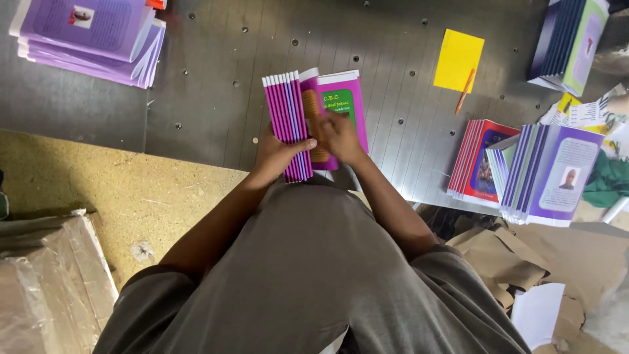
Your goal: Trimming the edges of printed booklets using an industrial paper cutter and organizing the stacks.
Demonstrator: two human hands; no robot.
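Observation:
I hold a bundle of thin purple and magenta booklets [288, 118] on edge over the grey metal table [216, 78], spines up. My left hand [278, 152] clasps the bundle from the left and below, thumb across the spines. My right hand [339, 136] presses on the magenta cover of the rightmost booklet [344, 98], which leans open away from the others.
A stack of purple booklets [92, 39] lies at the far left. A yellow paper [457, 60] with an orange pen [465, 90] lies to the right, with red [478, 164], purple [553, 177] and dark blue [569, 42] booklet stacks. Plastic-wrapped bundles [46, 282] and brown paper [517, 255] sit low.

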